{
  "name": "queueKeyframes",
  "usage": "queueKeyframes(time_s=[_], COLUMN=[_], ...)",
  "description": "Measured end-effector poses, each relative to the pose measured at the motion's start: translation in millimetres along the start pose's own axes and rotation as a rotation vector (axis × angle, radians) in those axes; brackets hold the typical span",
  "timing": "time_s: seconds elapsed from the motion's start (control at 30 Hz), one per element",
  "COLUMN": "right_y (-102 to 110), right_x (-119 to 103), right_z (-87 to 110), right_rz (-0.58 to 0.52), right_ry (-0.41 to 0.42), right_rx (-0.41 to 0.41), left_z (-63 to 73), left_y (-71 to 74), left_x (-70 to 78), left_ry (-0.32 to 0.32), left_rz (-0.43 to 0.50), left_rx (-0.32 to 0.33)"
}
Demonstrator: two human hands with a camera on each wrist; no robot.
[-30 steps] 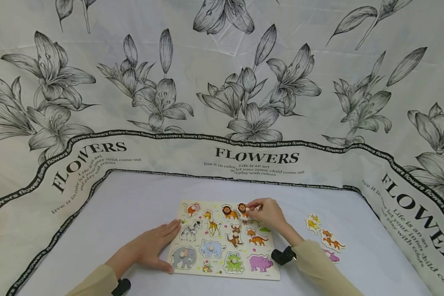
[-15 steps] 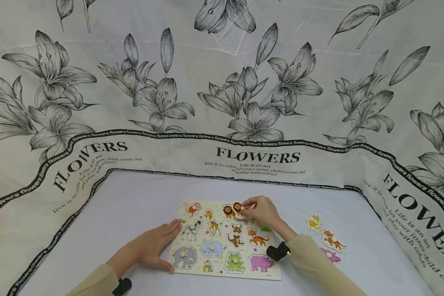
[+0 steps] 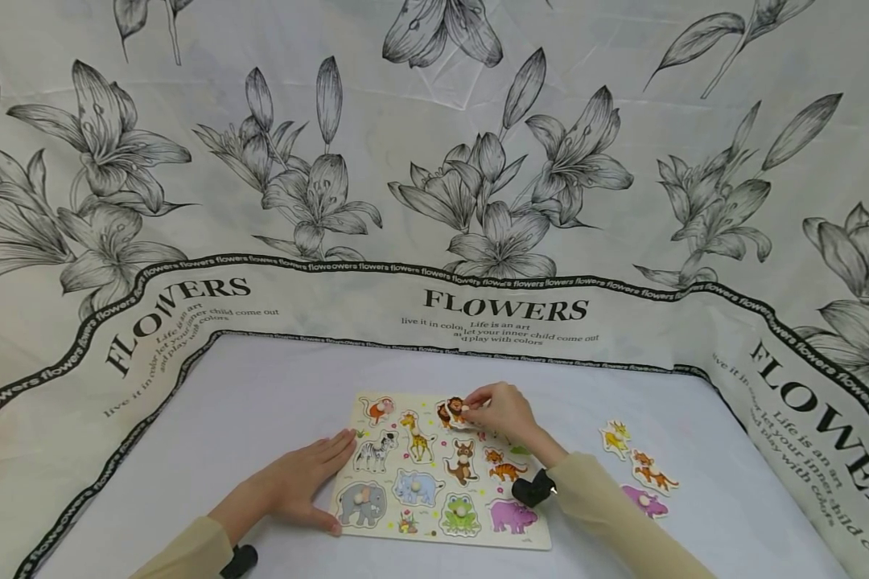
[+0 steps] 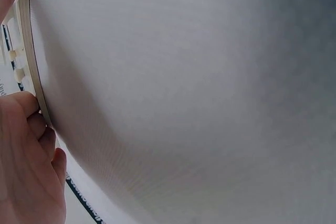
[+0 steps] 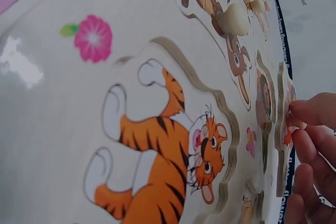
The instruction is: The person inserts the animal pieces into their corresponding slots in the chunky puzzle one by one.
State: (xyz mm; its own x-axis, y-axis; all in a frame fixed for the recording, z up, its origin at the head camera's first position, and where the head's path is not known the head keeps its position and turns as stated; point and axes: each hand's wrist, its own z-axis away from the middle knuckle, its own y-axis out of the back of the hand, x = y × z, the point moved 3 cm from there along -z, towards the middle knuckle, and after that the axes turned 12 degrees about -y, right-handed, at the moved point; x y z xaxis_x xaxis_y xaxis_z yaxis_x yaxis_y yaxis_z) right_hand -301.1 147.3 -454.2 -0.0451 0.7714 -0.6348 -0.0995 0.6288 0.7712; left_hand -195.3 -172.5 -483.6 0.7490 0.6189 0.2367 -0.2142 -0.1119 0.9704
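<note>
The wooden animal puzzle board (image 3: pixel 488 542) lies flat on the white cloth. My right hand (image 3: pixel 502 412) pinches the lion puzzle piece (image 3: pixel 455 405) by its small knob, above the lion recess (image 3: pixel 444 416) at the board's far side. In the right wrist view the lion piece (image 5: pixel 282 108) stands apart from the board, tilted edge-on to the camera. My left hand (image 3: pixel 300 476) rests against the board's left edge, thumb near the front corner. The left wrist view has its fingers touching that edge, with the board's side (image 4: pixel 29 40) showing.
Right of the board lie three loose pieces: a yellow animal piece (image 3: pixel 615 437), a tiger piece (image 3: pixel 653 471) and a purple hippo piece (image 3: pixel 646 502). Knobbed elephant (image 3: pixel 362 504) and frog (image 3: pixel 459 515) pieces sit in the board. Flower-printed cloth (image 3: pixel 507 322) rises behind.
My right hand has moved left with the lion piece, from beside the lion recess to over it, now covering most of the printed lion. My left hand stays in place.
</note>
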Motion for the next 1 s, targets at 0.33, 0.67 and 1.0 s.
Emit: queueKeyframes(time_s=[0.33, 0.67, 1.0], right_y=[-3.9, -9.7, -14.4], right_x=[-4.0, -3.2, -2.9], right_z=[-3.3, -7.0, -6.2], right_rz=[0.024, 0.046, 0.047], right_ry=[0.013, 0.048, 0.046], right_rx=[-0.016, -0.009, -0.004], left_z=[0.2, 0.6, 0.6], left_y=[-2.1, -1.7, 0.3], left_x=[-1.0, -1.2, 0.9], left_ry=[-0.008, -0.016, -0.018], left_rz=[-0.007, -0.010, -0.023], left_rx=[0.011, 0.015, 0.010])
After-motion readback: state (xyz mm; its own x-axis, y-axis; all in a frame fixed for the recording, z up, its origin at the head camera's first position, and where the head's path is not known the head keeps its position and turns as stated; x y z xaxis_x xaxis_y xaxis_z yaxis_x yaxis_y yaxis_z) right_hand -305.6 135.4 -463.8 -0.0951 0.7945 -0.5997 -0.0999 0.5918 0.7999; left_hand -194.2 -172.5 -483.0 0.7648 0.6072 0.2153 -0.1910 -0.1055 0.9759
